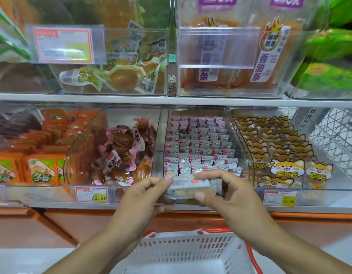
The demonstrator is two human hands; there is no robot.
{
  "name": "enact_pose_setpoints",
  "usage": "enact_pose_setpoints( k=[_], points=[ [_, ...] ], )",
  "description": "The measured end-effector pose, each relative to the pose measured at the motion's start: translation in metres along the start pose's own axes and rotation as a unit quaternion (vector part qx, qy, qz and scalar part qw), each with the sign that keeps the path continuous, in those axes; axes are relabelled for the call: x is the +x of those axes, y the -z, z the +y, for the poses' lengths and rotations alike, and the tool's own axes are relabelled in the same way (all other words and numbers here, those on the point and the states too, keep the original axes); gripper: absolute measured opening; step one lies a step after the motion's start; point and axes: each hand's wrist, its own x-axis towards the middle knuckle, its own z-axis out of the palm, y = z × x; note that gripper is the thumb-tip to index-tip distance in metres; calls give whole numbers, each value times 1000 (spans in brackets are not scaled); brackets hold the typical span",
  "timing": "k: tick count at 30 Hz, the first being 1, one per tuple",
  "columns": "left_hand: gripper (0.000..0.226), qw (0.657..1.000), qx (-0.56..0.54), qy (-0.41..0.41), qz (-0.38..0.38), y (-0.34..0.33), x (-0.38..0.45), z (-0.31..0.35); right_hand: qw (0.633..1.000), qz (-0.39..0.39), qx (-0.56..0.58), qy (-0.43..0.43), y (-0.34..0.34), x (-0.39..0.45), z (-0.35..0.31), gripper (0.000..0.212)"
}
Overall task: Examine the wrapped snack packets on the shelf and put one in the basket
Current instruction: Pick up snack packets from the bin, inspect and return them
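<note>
Clear-wrapped packet [192,187] seemingly pinched, both hands.

Both bare forearms reach up and forward from the bottom corners, converging toward the middle. The left hand [143,192] has its fingers curled, thumb on top and pinching inward. The right hand [226,192] mirrors it, index finger arched above and thumb pressed below.
</note>
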Motion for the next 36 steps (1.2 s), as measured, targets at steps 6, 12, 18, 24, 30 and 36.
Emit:
enact_pose_setpoints(
  k=[6, 12, 18, 24, 30, 36],
  points=[
    [41, 999, -29, -27, -20, 3, 0, 2, 988, -5, 130, -84, 5, 8, -2, 35],
    [49, 999, 5, 50, 3, 1, -1, 1, 999, -33, 10, -35, 2, 3, -7, 50],
    [46, 1000, -7, 9, -9, -1, -1, -2, 995, 28, 63, -69, 0, 6, -5, 51],
    [58, 999, -43, -26, 16, -1, 2, -4, 948, 94, 248, -176, 5, 17, 0, 62],
    [39, 997, -61, -47, 15, -2, 7, -5, 925, 81, 332, -169, 6, 23, -2, 35],
    [26, 994, -77, -57, 47, -3, 18, -2, 906, 110, 372, -170, -1, 38, -6, 52]
  ],
)
